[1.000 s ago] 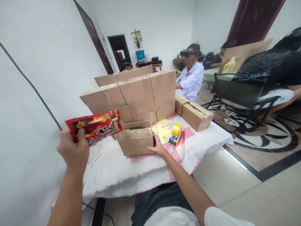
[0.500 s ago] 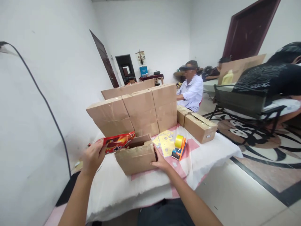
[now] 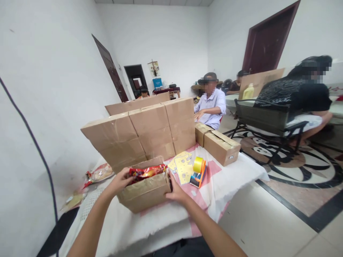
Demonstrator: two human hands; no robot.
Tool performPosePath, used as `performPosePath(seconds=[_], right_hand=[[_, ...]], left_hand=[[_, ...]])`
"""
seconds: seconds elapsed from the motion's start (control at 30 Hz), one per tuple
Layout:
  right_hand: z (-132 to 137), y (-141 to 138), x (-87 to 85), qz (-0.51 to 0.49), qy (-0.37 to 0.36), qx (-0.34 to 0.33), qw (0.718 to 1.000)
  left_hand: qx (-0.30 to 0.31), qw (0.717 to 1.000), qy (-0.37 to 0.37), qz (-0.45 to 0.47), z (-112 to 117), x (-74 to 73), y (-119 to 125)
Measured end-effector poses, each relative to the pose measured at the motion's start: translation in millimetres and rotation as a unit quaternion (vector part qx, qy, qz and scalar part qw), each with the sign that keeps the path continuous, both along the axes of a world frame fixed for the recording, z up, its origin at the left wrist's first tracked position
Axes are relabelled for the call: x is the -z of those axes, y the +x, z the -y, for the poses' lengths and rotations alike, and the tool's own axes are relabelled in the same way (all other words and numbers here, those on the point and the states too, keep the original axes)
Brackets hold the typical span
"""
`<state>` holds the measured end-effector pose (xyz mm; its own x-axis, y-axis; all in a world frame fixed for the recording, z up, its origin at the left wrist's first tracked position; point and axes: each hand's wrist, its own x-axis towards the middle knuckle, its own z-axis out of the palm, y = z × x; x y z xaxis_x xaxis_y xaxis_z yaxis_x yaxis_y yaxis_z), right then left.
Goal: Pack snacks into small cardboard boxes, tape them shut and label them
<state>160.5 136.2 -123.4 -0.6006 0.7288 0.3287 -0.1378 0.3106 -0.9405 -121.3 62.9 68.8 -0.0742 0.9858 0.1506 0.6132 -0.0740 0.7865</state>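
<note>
In front of me an open cardboard box (image 3: pixel 146 194) stands on the cloth-covered table. A shiny red food packet (image 3: pixel 148 172) lies in its mouth, its upper part showing above the near wall. My left hand (image 3: pixel 122 182) is closed on the packet's left end at the box's left side; some fingertips are hidden. My right hand (image 3: pixel 175 189) grips the right wall of the box, thumb on the near face and fingers along the side. Right of the box lie yellow patterned sheets (image 3: pixel 184 169) and an orange tape dispenser (image 3: pixel 200 176) with a yellow tape roll (image 3: pixel 198 164).
Stacked closed cartons (image 3: pixel 155 125) form a wall behind the box. Two long cartons (image 3: pixel 222 147) lie at the table's right. Another packet (image 3: pixel 100 173) sits at the left by the wall. A person (image 3: pixel 211 101) sits beyond the cartons, another (image 3: pixel 297 92) at the right.
My left hand has carried the red packet right and down into the box's opening. My right hand stays on the box. The view has shifted slightly, showing another packet at left.
</note>
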Motion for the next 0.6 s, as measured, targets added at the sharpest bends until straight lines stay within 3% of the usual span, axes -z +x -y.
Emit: performPosePath(seconds=[0.07, 0.13, 0.33, 0.47, 0.6], right_hand=[[0.9, 0.5, -1.0, -0.008, -0.010, -0.006, 1.000], [2.1, 1.2, -2.6, -0.002, -0.006, -0.004, 1.000], [3.3, 1.5, -5.5, 0.038, 0.033, 0.018, 0.999], [6.9, 2.7, -6.7, 0.055, 0.061, 0.015, 0.997], [11.8, 6.4, -10.3, 0.065, 0.050, 0.011, 0.997]], left_hand=[[0.057, 0.989, -0.108, -0.083, -5.4, -9.3, -0.7], [0.063, 0.979, -0.149, -0.120, -7.8, -19.9, 1.7], [0.041, 0.983, -0.103, -0.146, 0.4, -39.4, 21.2], [0.008, 0.969, -0.180, -0.168, 5.9, -26.6, 28.7], [-0.033, 0.974, -0.169, -0.148, 10.2, -7.7, 24.9]])
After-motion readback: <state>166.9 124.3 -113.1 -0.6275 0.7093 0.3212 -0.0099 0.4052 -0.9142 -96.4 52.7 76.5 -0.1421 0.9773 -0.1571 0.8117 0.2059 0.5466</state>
